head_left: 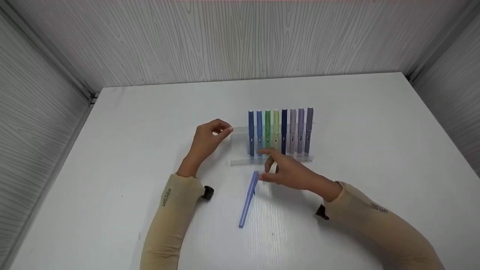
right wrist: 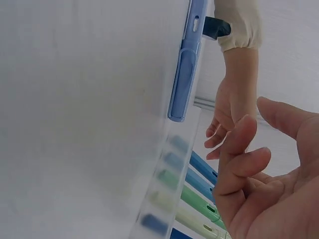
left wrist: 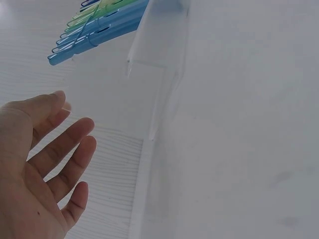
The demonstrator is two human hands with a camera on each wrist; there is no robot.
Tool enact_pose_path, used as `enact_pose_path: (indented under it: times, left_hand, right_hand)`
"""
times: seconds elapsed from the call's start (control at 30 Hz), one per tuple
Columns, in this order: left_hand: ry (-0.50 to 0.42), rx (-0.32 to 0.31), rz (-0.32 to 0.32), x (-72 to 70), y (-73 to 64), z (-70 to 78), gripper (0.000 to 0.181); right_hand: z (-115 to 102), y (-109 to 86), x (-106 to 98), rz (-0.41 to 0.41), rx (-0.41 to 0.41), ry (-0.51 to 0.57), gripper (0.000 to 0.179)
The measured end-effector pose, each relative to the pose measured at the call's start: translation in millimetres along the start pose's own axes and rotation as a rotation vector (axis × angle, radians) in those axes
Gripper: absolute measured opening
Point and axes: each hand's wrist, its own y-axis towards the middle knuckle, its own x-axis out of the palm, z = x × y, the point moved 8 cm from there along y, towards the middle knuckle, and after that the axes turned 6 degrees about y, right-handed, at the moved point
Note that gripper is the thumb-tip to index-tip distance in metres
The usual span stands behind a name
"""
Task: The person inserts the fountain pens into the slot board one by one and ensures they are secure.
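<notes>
A clear pen rack [head_left: 240, 162] stands mid-table with several capped pens upright in a row, among them a blue pen [head_left: 251, 127], a green pen [head_left: 267, 123] and a navy pen [head_left: 284, 125]. At its upper left corner my left hand [head_left: 207, 139] pinches the edge between thumb and index finger; the other fingers are spread loosely in the left wrist view. A periwinkle pen [head_left: 248, 200] lies on the table in front of the rack, clip to the right. My right hand [head_left: 290, 172] hovers beside its capped end, fingers loosely bent, holding nothing in the right wrist view.
The white table [head_left: 112, 157] is bounded by a wood-grain panel [head_left: 240, 41] behind and side panels left and right. Black wrist straps [head_left: 208, 192] stick out from both beige sleeves [head_left: 170, 221].
</notes>
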Motion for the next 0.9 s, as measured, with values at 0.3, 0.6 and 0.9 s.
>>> enact_pose_path:
  times: [0.3,0.6,0.9]
  left_hand:
    - [0.001,-0.015,0.007,-2.3,-0.8,-1.0,0.024]
    - [-0.009,0.021,0.014,-1.3,0.4,1.1,0.023]
    - [-0.01,0.01,0.013,-1.1,-0.5,1.7,0.023]
  right_hand:
    - [13.9,-4.9,14.9,-0.131,0.085,0.089,0.075]
    - [16.1,-7.6,25.3,-0.173,0.082,0.138,0.073]
    - [13.5,-2.0,32.1,-0.187,0.133,0.092,0.073]
